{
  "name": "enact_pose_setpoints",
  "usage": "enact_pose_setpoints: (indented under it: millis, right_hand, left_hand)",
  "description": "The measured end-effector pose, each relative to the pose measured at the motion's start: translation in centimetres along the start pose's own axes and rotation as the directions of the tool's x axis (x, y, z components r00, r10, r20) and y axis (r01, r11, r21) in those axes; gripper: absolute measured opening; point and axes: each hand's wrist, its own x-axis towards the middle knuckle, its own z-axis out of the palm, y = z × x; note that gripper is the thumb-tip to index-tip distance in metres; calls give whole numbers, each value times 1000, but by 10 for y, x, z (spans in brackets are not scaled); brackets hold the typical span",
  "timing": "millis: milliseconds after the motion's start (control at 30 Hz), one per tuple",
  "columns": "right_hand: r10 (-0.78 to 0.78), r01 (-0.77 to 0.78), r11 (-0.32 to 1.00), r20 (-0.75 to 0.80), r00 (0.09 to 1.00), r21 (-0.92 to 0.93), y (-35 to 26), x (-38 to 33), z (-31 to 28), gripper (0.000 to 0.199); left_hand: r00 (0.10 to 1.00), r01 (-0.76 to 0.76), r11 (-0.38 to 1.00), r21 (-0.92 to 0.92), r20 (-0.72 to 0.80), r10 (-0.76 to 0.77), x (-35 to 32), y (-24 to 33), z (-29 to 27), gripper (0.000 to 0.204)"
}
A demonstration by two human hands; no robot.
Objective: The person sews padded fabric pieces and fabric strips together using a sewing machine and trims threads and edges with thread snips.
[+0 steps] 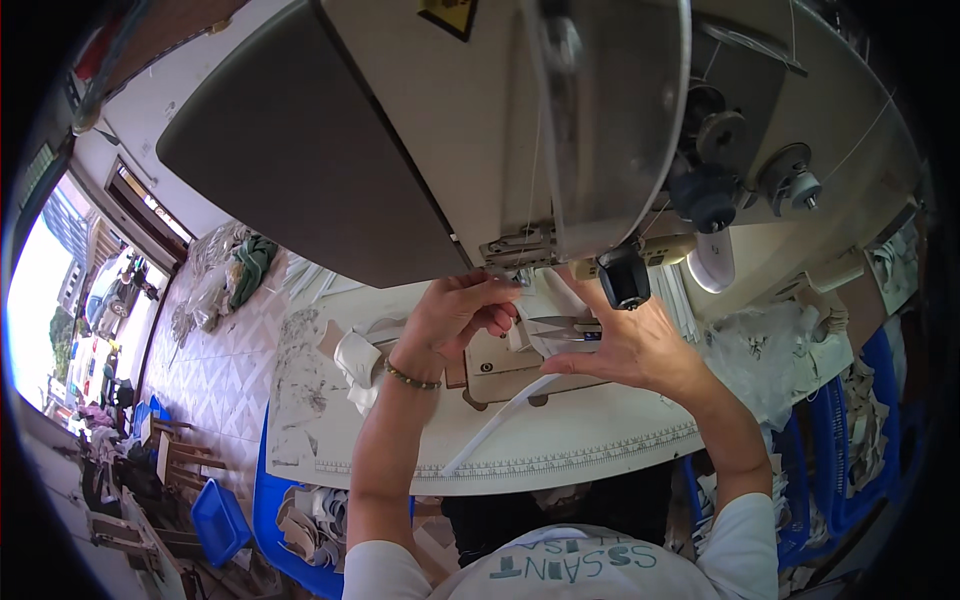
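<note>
Close below the needle area of a sewing machine (520, 245), my left hand (450, 315) has its thumb and forefinger pinched together; what is between them is too small to make out. My right hand (640, 345) reaches in from the other side, its forefinger partly behind a dark machine knob (625, 278). A pair of scissors (562, 328) shows between its thumb and fingers, blades toward the left, handles hidden by the hand that appears to hold them. A narrow white strip (500, 426) runs from the right thumb toward me. Beside my left wrist lies a crumpled white piece (357, 362).
The pale table (560, 440) has a ruler scale (590, 462) along its near edge. Blue crates (285, 545) with cut pieces stand below on both sides. Clear plastic wrapping (755, 350) lies at the right. Bagged material (225, 270) is on the floor at the far left.
</note>
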Motion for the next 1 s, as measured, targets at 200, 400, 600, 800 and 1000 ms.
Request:
enact_pose_setpoints:
  millis: [200,400,600,800,1000]
  right_hand:
    - [-174,181,978,72,982,-100,11,18,-5,59]
    - [-169,178,966,61,984,-190,11,17,-4,52]
    - [-202,209,968,61,978,-138,15,20,-6,50]
    - [-157,181,971,157,975,-158,15,21,-9,51]
    - [-131,155,978,165,978,-143,13,23,-10,54]
  left_hand:
    - [1000,2,1000,29,-13,-2,1,4,0,11]
    - [999,-3,998,56,-33,5,-3,7,3,11]
    - [998,29,997,72,-56,-25,-5,5,3,16]
    - [997,42,997,61,-65,-38,-5,6,4,15]
    - [999,12,1000,21,-33,-11,0,5,-1,11]
